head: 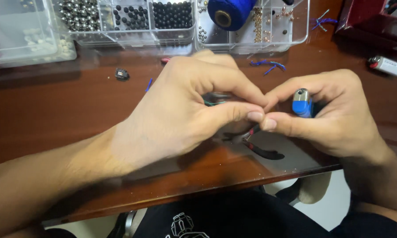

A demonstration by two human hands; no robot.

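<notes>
Head view, hands: the left hand (181, 114) and right hand (326, 117) meet fingertip to fingertip above the near edge of the glossy reddish-brown wooden worktop (66, 114), held close so the pinch sits right under the eye.
Left hand: thumb and forefinger closed to a pinch; something thin and dark with a green glint shows under the fingers, too hidden to name.
Right hand: curled shut around a blue plastic lighter with a metal cap (302, 103), upright in the palm, cap upward, while thumb and forefinger pinch toward the left hand.
Below the hands: small black-handled pliers with red at the joint (256, 143) lying flat on the worktop, within easy reach.
Far edge: clear plastic compartment boxes (132, 37), silver beads, black beads and copper-coloured beads in separate cells; a blue thread spool (229, 12) resting on the right-hand box.
Loose scraps: blue cord offcuts (269, 66) just beside the boxes.
Right side: a white and red lighter (387, 65) lying flat, well apart; a dark red box (375, 22) at the corner.
Labels: none legible.
</notes>
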